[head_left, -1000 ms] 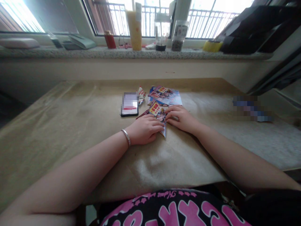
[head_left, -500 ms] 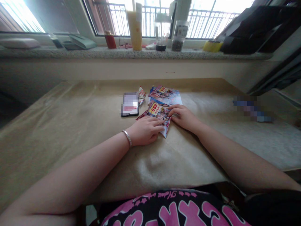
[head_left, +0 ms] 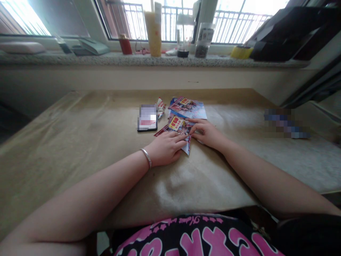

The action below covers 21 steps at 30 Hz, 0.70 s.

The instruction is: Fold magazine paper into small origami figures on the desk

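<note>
A colourful printed flyer (head_left: 175, 123), folded to a pointed shape with a yellow price patch, lies on the covered table (head_left: 106, 142). Across its lower part rests my left hand (head_left: 165, 147), fingers stretched out flat and holding it down. At the flyer's right edge, my right hand (head_left: 209, 134) has thumb and fingers bent together on the paper. Part of the flyer is hidden under both hands. Just behind it are more printed flyers (head_left: 197, 108) in a loose stack. A small folded paper piece (head_left: 161, 106) stands to their left.
Left of the flyers lies a phone (head_left: 147, 119) with a blurred screen. A blurred blue-purple object (head_left: 286, 124) is at the table's right. On the stone windowsill (head_left: 106, 61) stand a red jar (head_left: 125, 45), a tall yellow container (head_left: 153, 35), clear containers and a dark bag (head_left: 282, 35).
My right hand's fingers have shifted slightly left along the flyer's right edge and bent closer together. The left hand stays nearly still on the paper.
</note>
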Each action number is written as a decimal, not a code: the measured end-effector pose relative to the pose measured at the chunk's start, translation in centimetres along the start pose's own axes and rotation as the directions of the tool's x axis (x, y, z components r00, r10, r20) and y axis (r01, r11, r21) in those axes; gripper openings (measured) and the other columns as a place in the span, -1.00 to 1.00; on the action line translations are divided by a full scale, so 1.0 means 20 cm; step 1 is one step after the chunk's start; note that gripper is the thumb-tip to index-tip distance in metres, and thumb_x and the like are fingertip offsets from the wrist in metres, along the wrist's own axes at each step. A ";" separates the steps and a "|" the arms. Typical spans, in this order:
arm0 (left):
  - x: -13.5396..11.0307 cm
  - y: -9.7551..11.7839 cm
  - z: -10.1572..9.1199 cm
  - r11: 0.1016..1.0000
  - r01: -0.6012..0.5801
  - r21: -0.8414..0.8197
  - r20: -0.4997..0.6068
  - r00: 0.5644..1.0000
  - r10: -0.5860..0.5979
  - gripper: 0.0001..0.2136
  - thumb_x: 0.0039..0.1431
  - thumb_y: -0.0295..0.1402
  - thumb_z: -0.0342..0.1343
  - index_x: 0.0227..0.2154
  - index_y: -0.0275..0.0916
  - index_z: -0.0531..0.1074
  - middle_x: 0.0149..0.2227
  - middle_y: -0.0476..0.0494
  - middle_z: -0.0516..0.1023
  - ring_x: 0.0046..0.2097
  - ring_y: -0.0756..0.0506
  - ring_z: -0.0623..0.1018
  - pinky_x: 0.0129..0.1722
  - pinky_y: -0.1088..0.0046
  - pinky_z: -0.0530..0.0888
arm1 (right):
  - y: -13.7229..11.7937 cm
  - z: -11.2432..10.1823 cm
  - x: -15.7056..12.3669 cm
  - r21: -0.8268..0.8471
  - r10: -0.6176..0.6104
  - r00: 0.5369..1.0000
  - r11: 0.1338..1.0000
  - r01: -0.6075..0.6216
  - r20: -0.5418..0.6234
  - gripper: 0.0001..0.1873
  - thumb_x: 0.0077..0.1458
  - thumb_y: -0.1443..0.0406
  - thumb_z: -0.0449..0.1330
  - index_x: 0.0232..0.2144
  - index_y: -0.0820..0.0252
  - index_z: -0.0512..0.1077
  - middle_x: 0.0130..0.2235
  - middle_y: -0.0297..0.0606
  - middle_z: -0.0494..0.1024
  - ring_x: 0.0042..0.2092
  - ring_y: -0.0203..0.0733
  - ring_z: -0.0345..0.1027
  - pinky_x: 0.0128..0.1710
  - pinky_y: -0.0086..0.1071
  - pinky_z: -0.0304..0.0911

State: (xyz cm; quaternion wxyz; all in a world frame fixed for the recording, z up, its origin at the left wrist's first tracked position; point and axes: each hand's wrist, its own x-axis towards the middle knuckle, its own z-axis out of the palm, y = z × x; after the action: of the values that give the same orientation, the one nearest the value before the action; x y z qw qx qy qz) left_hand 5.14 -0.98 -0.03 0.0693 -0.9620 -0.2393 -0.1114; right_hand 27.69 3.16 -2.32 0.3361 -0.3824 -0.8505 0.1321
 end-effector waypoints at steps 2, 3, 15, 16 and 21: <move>0.00 0.00 0.00 1.000 -0.002 -0.004 -0.005 1.000 0.002 -0.69 0.14 -0.37 -0.02 -0.05 -0.26 0.38 0.11 -0.18 0.38 0.02 -0.20 0.39 0.01 0.21 0.36 | -0.01 0.01 0.00 0.016 0.016 1.000 1.000 -0.016 -0.018 -0.98 0.00 0.32 0.22 -0.45 0.12 0.47 0.07 -0.19 0.42 0.08 -0.12 0.30 0.11 -0.09 0.17; 0.00 0.00 0.00 1.000 -0.004 -0.005 -0.007 1.000 0.004 -0.69 0.14 -0.37 -0.01 -0.05 -0.26 0.38 0.11 -0.19 0.38 0.03 -0.20 0.39 0.02 0.20 0.35 | -0.01 0.01 0.00 0.019 0.019 1.000 1.000 -0.019 -0.023 -0.97 0.00 0.32 0.21 -0.45 0.11 0.47 0.07 -0.19 0.42 0.07 -0.12 0.30 0.10 -0.09 0.17; 0.00 0.00 0.00 1.000 -0.014 -0.008 0.012 1.000 0.014 -0.69 0.16 -0.38 -0.04 -0.03 -0.26 0.37 0.13 -0.17 0.35 0.03 -0.20 0.38 0.05 0.20 0.34 | -0.01 0.02 0.00 -0.046 0.181 0.983 0.982 -0.181 -0.006 -0.88 0.03 0.33 0.17 -0.35 0.14 0.51 0.13 -0.12 0.34 0.16 -0.04 0.19 0.16 -0.10 0.08; 0.01 0.00 0.00 1.000 -0.017 -0.005 0.014 1.000 0.017 -0.69 0.16 -0.38 -0.04 -0.03 -0.26 0.37 0.13 -0.17 0.35 0.02 -0.19 0.38 0.04 0.21 0.34 | -0.01 0.01 0.01 -0.045 0.202 0.979 0.978 -0.202 -0.014 -0.87 0.03 0.33 0.17 -0.34 0.16 0.51 0.14 -0.11 0.34 0.18 -0.03 0.18 0.16 -0.10 0.07; 0.01 0.00 -0.02 1.000 -0.030 0.004 0.032 0.999 0.029 -0.67 0.18 -0.36 -0.06 -0.01 -0.25 0.36 0.10 -0.16 0.38 0.01 -0.18 0.39 0.02 0.22 0.34 | -0.01 0.00 0.01 -0.001 0.222 0.975 0.975 -0.222 0.013 -0.84 0.05 0.33 0.13 -0.35 0.18 0.51 -0.15 -0.15 0.55 -0.05 -0.08 0.39 -0.01 -0.20 0.25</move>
State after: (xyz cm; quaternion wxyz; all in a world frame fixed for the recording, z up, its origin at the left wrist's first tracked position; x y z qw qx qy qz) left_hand 5.17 -0.95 0.33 0.0693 -0.9670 -0.2265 -0.0942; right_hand 27.48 3.14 -2.01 0.3138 -0.4740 -0.8047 0.1714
